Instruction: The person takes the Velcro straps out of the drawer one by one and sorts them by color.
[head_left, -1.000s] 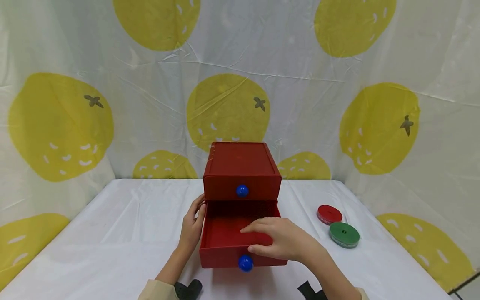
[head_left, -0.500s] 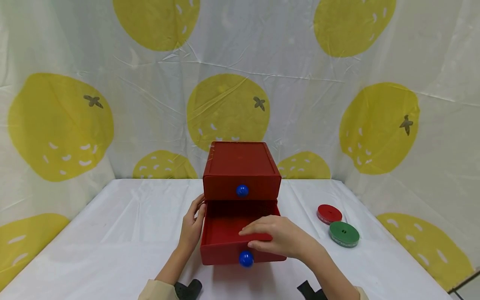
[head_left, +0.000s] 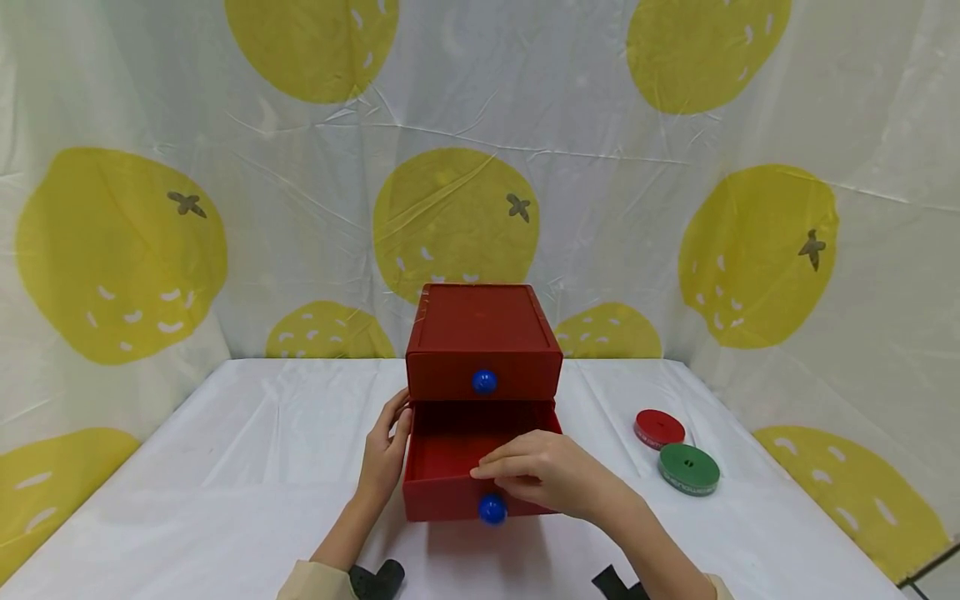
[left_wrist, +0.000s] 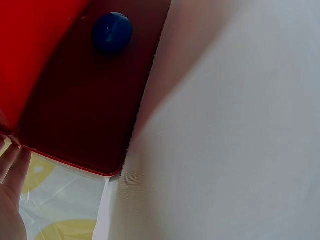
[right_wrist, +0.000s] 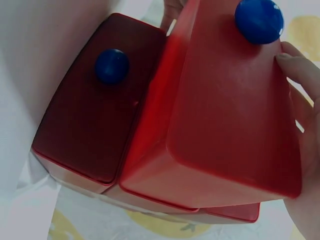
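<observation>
A red cabinet (head_left: 480,321) with blue knobs stands mid-table. Its middle drawer (head_left: 442,502) is pulled partly out, and the visible inside is bare. Below it, the bottom drawer (right_wrist: 90,120) is closed; the top one is closed too. My left hand (head_left: 384,454) rests its fingers against the cabinet's left side, as the left wrist view confirms with the fingers (left_wrist: 15,167) at the edge. My right hand (head_left: 558,477) lies over the middle drawer's front panel, fingertips at its upper rim. In the right wrist view the thumb (right_wrist: 297,67) touches that rim beside the knob (right_wrist: 260,21).
Right of the cabinet, a flat red disc (head_left: 658,427) and a flat green disc (head_left: 688,468), both with lettering round the side, sit close together on the white cloth (head_left: 300,433). A lemon-print curtain (head_left: 300,200) hangs behind and at both sides.
The middle drawer has slid a little way inward, its front panel moving away from me. My right hand has gone along with it, its fingers drawing closer together. The left hand stays put.
</observation>
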